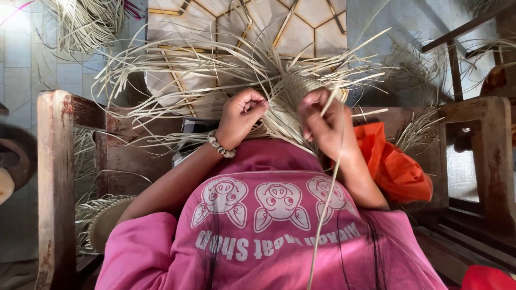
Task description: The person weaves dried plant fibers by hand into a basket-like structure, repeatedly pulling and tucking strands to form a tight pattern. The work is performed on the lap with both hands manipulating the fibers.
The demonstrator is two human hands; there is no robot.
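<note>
2 hands, left (pixel 243 115) and right (pixel 322 124), pinch pale straw strips (pixel 215 70) on a half-woven piece (pixel 293 91); even tension likely keeps the weave tight.

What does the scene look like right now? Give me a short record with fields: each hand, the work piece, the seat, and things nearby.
left hand: fingers pinched on pale straw strips at the edge of the woven straw piece; beaded bracelet on the wrist
right hand: gripping the woven piece, one long strip trailing down over the pink shirt
work piece: partly woven, loose strips fanning outward
seat: worn wooden chair, armrest on the left
nearby: orange cloth by the right forearm; tiled floor with more straw
</note>
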